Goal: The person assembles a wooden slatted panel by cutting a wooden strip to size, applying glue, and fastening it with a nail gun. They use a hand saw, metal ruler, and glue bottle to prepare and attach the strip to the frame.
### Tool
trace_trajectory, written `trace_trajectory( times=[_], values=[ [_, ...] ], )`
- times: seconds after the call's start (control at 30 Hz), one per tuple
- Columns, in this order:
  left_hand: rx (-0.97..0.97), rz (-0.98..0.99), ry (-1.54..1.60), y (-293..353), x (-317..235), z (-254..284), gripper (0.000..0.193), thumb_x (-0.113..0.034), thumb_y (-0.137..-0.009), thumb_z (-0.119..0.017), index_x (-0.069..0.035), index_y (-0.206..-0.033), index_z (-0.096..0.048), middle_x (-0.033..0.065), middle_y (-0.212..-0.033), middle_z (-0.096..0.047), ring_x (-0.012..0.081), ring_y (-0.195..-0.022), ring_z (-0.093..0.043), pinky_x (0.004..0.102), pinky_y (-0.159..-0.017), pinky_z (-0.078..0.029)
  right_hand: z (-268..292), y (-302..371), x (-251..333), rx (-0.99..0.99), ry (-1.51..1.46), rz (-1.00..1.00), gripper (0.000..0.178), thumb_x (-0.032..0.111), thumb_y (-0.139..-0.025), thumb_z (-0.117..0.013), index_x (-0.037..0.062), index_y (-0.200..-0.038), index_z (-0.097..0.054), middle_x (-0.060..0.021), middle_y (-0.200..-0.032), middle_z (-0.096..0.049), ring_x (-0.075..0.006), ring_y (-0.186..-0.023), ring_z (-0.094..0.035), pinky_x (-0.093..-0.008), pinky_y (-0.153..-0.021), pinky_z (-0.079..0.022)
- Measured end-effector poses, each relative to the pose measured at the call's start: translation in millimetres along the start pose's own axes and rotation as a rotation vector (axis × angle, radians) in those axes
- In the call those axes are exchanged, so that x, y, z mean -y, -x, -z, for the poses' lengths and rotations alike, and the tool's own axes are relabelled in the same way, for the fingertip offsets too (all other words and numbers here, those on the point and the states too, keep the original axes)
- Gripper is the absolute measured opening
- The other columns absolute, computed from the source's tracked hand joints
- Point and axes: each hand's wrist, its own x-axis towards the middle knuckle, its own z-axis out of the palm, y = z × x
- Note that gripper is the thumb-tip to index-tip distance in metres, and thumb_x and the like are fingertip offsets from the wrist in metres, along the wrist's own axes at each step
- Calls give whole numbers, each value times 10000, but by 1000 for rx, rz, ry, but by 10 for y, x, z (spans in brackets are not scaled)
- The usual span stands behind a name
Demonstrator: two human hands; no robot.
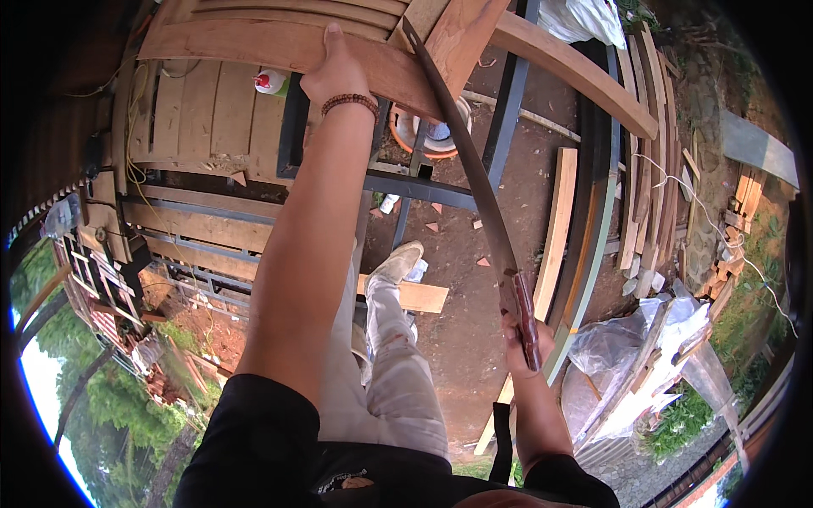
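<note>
The handle of the saw (470,151) is enclosed by the right hand (523,345), with the fingers curled around it. The blade is extended upward and to the left from that hand, and its far end is laid across the wooden frame (246,41). Whether the teeth are in contact with the wood cannot be told.

The near rail of the wooden frame is clasped at its edge by the left hand (337,72); the thumb is laid on the upper face, while the fingers are hidden from view. The left hand is positioned to the left of the blade and apart from it. The saw is thus located to the right of the left hand, and the wooden frame is located beyond the right hand, well apart from it. A beaded bracelet (350,102) is worn on the left wrist.

A white bottle (271,82) with a red cap is placed to the left of the left hand. A round container (423,146) with an orange rim is seen partly behind the blade. A pale plank (555,233) is laid on the ground (474,334), to the right of the blade.
</note>
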Motion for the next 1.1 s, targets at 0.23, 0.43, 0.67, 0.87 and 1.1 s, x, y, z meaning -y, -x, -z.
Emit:
trace_trajectory(
  times=[0.23, 0.43, 0.67, 0.87, 1.1],
  values=[
    [25, 18, 64, 7, -18, -74, 624, -411, -846, -769, 169, -1048, -663, 227, -1032, -715, 290, -867, -697, 375, -764, -559, -539, -1028, 484, 92, 20, -32, 64, -7, -748, -700, -2, -780, -645, -139, -691, -659, -227, -568, -649, -344, -529, -490],
    [-19, -68, -5, -47, 79, -44, 639, -424, -861, -749, 193, -1001, -662, 238, -1004, -717, 298, -842, -698, 381, -750, -554, -59, -173, -74, 47, -11, 144, 66, -24, -747, -699, -11, -795, -656, -136, -654, -647, -224, -575, -654, -323, -538, -499],
    [-21, -49, -32, -97, 51, 32, 690, -488, -858, -734, 188, -975, -664, 240, -945, -718, 298, -824, -697, 390, -734, -553, -5, -63, 88, 46, 160, 83, 39, -22, -756, -678, 6, -775, -658, -131, -646, -639, -217, -543, -648, -323, -521, -500],
    [15, -36, -10, -38, 1, -136, 670, -455, -860, -744, 195, -993, -653, 236, -938, -716, 296, -788, -695, 389, -707, -558, -646, -1179, 443, 46, 77, 102, 125, -37, -680, -729, 22, -772, -669, -149, -713, -684, -247, -622, -701, -341, -582, -544],
    [-26, -142, -56, -93, 51, -34, 648, -440, -869, -738, 186, -1012, -658, 230, -956, -717, 283, -775, -699, 391, -667, -565, -130, -333, -77, 66, 59, 191, 102, -22, -733, -719, 23, -802, -659, -147, -726, -687, -238, -647, -705, -344, -606, -547]
  ],
)
